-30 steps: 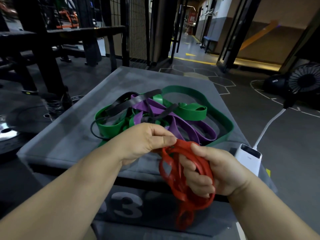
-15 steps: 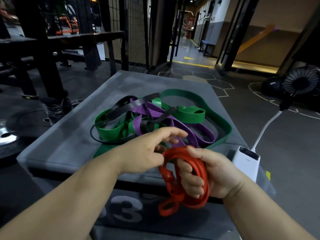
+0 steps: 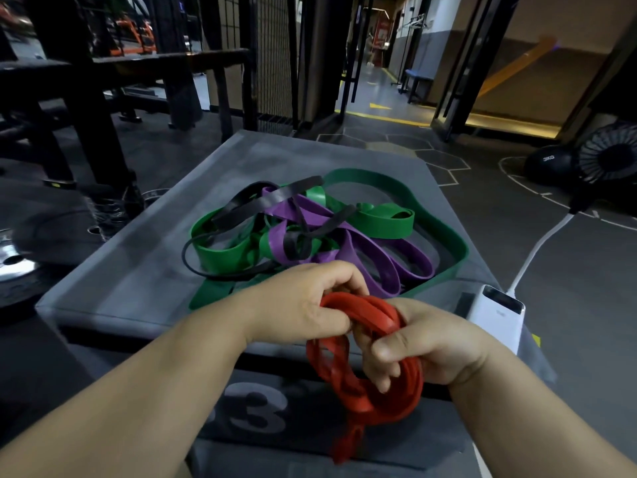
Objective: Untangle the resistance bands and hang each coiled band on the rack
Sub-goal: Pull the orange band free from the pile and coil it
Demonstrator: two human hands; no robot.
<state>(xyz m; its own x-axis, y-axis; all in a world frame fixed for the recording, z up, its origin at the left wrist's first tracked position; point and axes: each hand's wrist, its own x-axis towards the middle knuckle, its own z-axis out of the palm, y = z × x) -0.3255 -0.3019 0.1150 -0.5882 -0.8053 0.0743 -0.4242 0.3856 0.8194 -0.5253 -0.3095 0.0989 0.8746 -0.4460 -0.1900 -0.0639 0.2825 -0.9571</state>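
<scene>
Our left hand [image 3: 303,305] has come back onto the red band [image 3: 348,384] and pinches it; our right hand [image 3: 431,346] grips its coil.

"3" on grey box [image 3: 220,388]; "3KG" on black ball [image 3: 548,167]

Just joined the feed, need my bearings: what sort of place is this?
Most likely a gym: resistance bands lie tangled on a numbered padded box, a ball marked 3KG sits on the floor, and a weight plate lies at left.
</scene>
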